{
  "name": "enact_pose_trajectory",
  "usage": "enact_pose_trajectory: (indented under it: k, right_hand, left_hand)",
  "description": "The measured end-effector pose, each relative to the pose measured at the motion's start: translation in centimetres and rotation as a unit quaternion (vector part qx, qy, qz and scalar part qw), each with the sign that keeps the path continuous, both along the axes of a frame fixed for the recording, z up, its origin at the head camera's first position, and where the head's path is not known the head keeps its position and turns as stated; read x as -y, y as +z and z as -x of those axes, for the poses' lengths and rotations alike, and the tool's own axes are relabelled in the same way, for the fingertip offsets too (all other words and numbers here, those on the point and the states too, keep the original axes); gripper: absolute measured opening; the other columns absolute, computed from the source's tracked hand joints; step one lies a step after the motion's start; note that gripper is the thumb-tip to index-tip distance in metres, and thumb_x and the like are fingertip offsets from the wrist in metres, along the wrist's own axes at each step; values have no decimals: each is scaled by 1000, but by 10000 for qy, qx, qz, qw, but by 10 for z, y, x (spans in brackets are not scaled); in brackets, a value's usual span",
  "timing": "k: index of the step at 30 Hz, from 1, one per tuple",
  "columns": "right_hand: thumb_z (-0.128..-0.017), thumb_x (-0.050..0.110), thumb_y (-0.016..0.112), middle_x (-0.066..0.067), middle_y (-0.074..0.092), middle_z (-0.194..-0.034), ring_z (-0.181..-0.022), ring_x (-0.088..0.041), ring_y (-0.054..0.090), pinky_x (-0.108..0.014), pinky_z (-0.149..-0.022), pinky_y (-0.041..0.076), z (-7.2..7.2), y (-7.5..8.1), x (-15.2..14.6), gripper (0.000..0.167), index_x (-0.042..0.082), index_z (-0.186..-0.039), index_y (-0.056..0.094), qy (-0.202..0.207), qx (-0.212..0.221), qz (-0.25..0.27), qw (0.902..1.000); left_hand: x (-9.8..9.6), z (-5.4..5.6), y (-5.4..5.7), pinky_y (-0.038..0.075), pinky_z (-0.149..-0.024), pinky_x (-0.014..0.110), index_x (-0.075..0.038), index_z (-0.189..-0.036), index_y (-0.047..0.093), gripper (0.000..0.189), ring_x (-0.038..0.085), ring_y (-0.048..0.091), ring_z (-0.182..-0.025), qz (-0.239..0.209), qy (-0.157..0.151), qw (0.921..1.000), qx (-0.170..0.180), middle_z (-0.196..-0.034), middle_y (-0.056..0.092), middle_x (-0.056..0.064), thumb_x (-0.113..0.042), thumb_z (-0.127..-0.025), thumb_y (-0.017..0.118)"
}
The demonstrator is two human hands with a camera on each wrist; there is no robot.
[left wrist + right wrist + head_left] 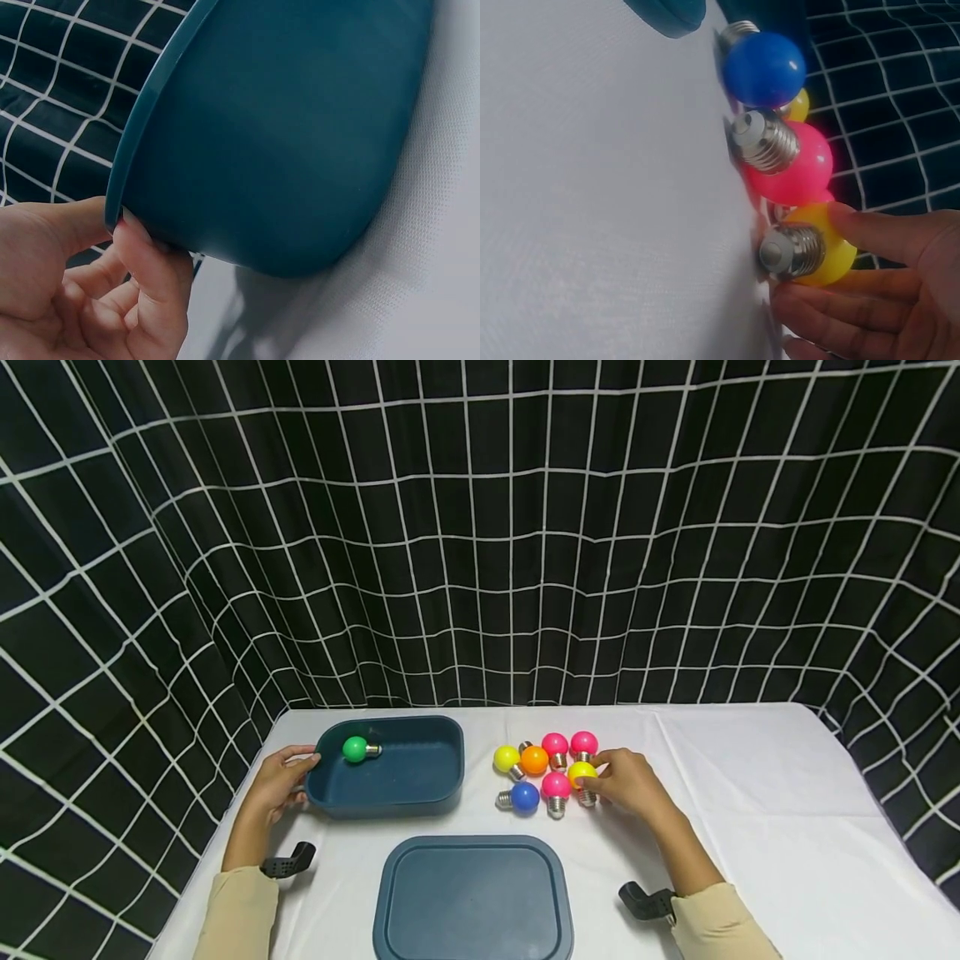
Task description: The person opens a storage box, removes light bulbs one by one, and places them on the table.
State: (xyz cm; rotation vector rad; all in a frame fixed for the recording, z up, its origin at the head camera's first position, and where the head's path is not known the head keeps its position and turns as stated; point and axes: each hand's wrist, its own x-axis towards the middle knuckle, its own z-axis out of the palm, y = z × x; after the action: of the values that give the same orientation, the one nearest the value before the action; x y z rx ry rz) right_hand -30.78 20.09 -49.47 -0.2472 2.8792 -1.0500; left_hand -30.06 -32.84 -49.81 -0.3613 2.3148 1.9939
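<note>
At the left, my left hand (277, 781) pinches the rim of a dark teal plastic tub (382, 811) between thumb and finger. A green light bulb (355, 749) lies inside the tub near its left end. On the right, my right hand (628, 783) has thumb and fingers around a yellow light bulb (838, 259), whose metal screw base faces the right wrist camera. Right beside it lies a pink bulb (556, 786), and a blue bulb (525, 798) is left of that. Behind them are an orange bulb (534, 760), another yellow bulb (506, 758) and two pink bulbs (554, 744).
A flat blue-grey lid (472, 897) lies at the front of the table, which a white cloth (750, 793) covers. Behind the table hangs a black curtain (487, 552) with a white grid. Each wrist wears a black camera mount (291, 861).
</note>
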Motion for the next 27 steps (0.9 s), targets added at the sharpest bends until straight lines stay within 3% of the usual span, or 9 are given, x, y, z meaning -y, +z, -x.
enact_pose_trajectory:
  k: [27]
  right_hand:
    - [-87,20,80,-11,71,-71,-55,-23,67,-30,-53,49,0,-1,-4,42,-11,-114,68,-78,-139,306,9994]
  left_hand:
    - [0,0,2,49,-47,18,5,-142,46,46,5,59,-60,50,-33,10000,-9,-85,68,-3,-17,-104,60]
